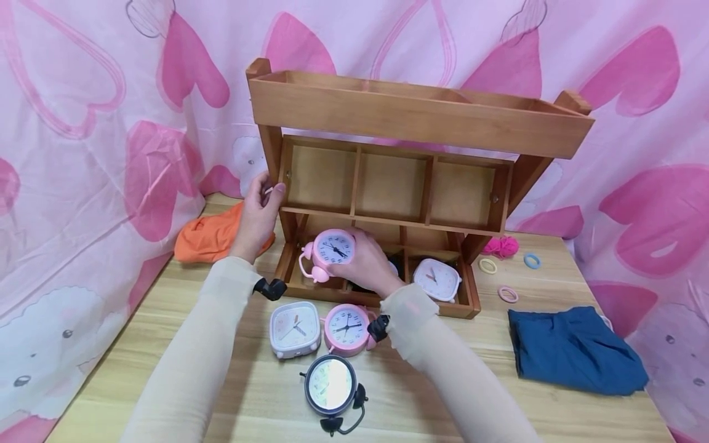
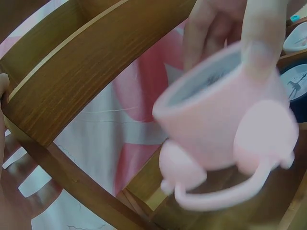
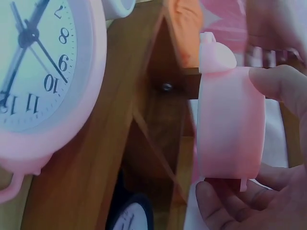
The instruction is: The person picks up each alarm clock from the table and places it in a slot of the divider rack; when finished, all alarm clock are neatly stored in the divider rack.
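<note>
My right hand (image 1: 368, 261) grips a pink twin-bell alarm clock (image 1: 334, 247) by its round body, tilted so its bells point left. It is above the left part of the bottom tray (image 1: 473, 295) of a wooden three-tier organizer. In the right wrist view, thumb and fingers wrap this pink clock (image 3: 231, 124) from opposite sides. My left hand (image 1: 259, 212) holds the left end of the middle tray (image 1: 393, 220), thumb on its rim. A white square clock (image 1: 436, 280) lies in the bottom tray's right compartment. A dark clock (image 3: 134, 215) sits in the middle one, mostly hidden by my right hand.
Before the organizer lie a white square clock (image 1: 295, 330), a second pink clock (image 1: 346, 330) and a black twin-bell clock (image 1: 330, 384). Orange cloth (image 1: 207, 237) is at left. Blue cloth (image 1: 576, 351), pink yarn (image 1: 501, 247) and several rings (image 1: 532, 261) lie at right.
</note>
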The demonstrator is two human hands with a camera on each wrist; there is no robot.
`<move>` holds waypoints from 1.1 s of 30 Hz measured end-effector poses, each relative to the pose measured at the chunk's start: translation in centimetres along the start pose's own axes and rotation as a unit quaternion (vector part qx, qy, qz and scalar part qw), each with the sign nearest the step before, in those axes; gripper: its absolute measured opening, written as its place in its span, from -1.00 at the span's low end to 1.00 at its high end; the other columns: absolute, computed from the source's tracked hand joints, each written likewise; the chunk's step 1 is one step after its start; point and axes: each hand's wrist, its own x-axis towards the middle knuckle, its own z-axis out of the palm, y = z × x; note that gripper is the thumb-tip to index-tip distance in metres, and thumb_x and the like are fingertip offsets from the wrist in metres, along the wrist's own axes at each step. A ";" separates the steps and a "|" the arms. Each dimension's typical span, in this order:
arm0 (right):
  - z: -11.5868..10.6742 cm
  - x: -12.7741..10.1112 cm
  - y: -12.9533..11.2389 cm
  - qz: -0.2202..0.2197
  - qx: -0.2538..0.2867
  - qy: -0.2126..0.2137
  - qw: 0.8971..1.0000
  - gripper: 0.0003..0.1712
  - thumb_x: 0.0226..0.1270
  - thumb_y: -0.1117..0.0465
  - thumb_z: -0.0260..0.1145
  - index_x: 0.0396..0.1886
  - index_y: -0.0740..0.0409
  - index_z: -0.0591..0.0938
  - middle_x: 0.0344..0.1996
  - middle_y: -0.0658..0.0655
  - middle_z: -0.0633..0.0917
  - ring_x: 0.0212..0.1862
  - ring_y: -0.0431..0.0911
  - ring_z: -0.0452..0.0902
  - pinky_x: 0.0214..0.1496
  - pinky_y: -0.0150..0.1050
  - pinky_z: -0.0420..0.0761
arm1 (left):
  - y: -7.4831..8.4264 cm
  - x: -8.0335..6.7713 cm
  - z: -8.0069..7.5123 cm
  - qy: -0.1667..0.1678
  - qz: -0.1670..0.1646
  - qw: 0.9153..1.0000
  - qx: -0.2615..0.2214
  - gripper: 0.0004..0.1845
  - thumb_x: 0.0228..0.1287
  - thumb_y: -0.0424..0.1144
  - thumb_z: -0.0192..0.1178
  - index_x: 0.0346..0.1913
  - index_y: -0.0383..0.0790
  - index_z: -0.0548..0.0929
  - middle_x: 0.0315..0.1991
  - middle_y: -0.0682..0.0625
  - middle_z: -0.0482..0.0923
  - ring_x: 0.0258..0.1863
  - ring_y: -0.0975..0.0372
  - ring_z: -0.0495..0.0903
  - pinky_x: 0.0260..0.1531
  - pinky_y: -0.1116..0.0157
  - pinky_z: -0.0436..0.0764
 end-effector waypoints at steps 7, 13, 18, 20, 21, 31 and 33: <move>2.3 1.5 -0.7 0.032 -0.036 -0.036 0.998 -0.06 -0.04 -0.06 0.59 0.33 0.05 0.36 0.15 0.11 0.54 0.13 0.02 0.50 0.27 -0.04 0.55 | 0.0 0.1 0.0 0.000 -0.004 1.000 0.004 -0.40 0.48 0.01 0.05 0.46 -0.10 0.21 0.41 -0.10 0.31 0.40 0.09 0.35 0.44 0.14 0.32; 3.4 1.9 -1.1 0.036 -0.048 -0.046 0.997 -0.07 -0.03 -0.07 0.58 0.32 0.05 0.37 0.15 0.12 0.54 0.13 0.03 0.49 0.28 -0.03 0.54 | 0.3 0.0 0.1 -0.006 -0.004 1.000 -0.004 -0.40 0.49 -0.03 0.05 0.48 -0.11 0.18 0.43 -0.11 0.29 0.41 0.07 0.33 0.45 0.12 0.31; 3.6 2.1 -1.1 0.033 -0.076 -0.032 0.996 -0.09 -0.02 -0.12 0.56 0.30 0.04 0.39 0.14 0.11 0.55 0.16 0.06 0.45 0.29 -0.02 0.50 | 1.2 -0.6 0.1 -0.010 -0.013 1.000 -0.005 -0.40 0.50 -0.04 0.03 0.48 -0.13 0.17 0.44 -0.14 0.27 0.42 0.05 0.32 0.44 0.11 0.30; 3.7 2.2 -1.0 0.038 -0.089 -0.023 0.995 -0.07 -0.03 -0.14 0.56 0.31 0.03 0.38 0.17 0.11 0.53 0.19 0.09 0.40 0.34 0.01 0.44 | 1.8 -0.8 0.1 -0.012 -0.014 1.000 -0.006 -0.40 0.51 -0.07 0.03 0.48 -0.18 0.17 0.43 -0.17 0.27 0.42 0.03 0.32 0.45 0.10 0.30; 3.7 2.2 -0.9 0.042 -0.095 -0.021 0.994 -0.06 -0.04 -0.15 0.56 0.32 0.02 0.37 0.18 0.11 0.52 0.21 0.10 0.38 0.36 0.03 0.40 | 2.0 -1.0 0.1 -0.012 -0.012 1.000 -0.009 -0.41 0.51 -0.09 0.02 0.47 -0.21 0.17 0.42 -0.20 0.27 0.42 0.01 0.32 0.45 0.10 0.30; 4.3 1.7 0.3 0.048 -0.135 -0.046 0.989 0.03 0.00 -0.20 0.53 0.41 0.04 0.30 0.37 0.14 0.43 0.30 0.20 0.25 0.41 0.17 0.23 | 3.2 -1.5 0.2 -0.011 -0.006 1.000 -0.006 -0.44 0.53 -0.18 0.00 0.45 -0.33 0.18 0.37 -0.27 0.32 0.37 0.01 0.35 0.44 0.15 0.31; 3.9 1.6 0.7 0.044 -0.134 -0.059 0.988 -0.04 0.05 -0.18 0.52 0.39 0.03 0.34 0.34 0.12 0.46 0.29 0.18 0.28 0.38 0.17 0.26 | 3.2 -1.5 0.2 -0.013 -0.007 1.000 -0.005 -0.43 0.53 -0.17 0.00 0.46 -0.32 0.17 0.37 -0.26 0.32 0.38 0.02 0.35 0.44 0.15 0.31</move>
